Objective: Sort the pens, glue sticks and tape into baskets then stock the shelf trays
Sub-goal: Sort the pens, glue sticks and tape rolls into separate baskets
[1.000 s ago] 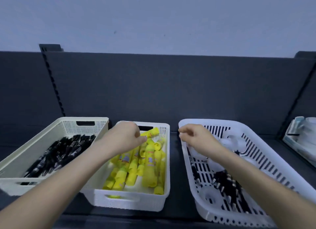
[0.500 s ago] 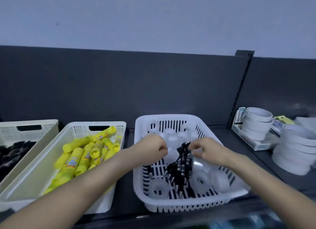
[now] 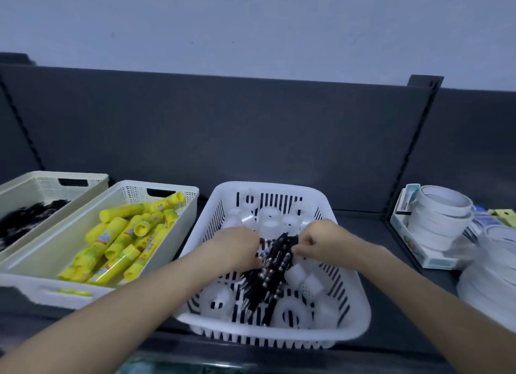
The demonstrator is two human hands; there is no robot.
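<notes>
Right hand (image 3: 315, 241) on slim black pens (image 3: 275, 264)

Black pens (image 3: 275, 263) bundled among clear tape rolls (image 3: 269, 218) inside the white slatted basket (image 3: 265, 336)

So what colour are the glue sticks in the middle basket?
Bright yellow. The glue sticks show best in the head view.
</notes>
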